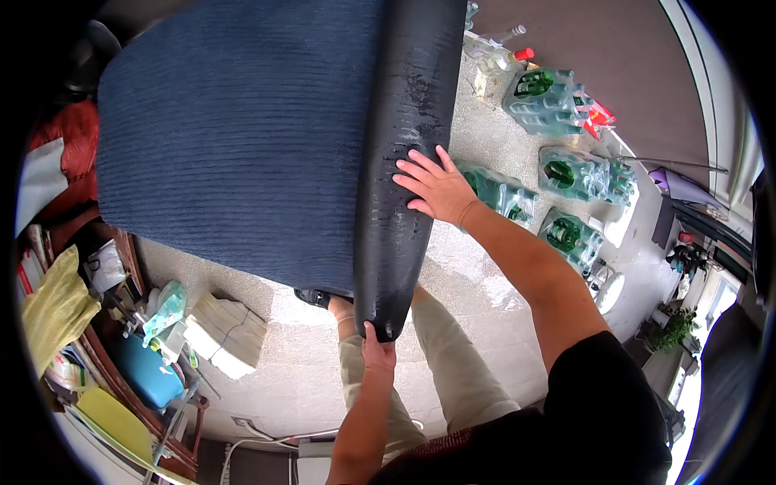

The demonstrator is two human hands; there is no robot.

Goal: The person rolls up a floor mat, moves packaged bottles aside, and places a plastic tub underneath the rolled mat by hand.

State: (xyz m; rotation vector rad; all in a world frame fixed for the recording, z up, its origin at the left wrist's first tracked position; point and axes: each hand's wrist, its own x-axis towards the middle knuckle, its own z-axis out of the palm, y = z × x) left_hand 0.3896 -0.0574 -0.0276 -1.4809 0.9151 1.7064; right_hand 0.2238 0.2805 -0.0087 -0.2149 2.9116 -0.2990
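A large padded piece, like a sofa section, fills the upper middle of the head view. It has a dark blue ribbed fabric face and a worn, cracked black leather side. My right hand lies flat on the leather with its fingers spread. At the near lower end of the black side, my left hand grips the corner, thumb on top; its other fingers are mostly hidden. My legs straddle the near end, and one dark shoe shows beside the blue fabric.
Several plastic-wrapped packs of green bottles stand on the concrete floor to the right. Loose bottles are near the wall. On the left are a bundled stack of pale slabs, a blue basin and a wooden frame with clutter.
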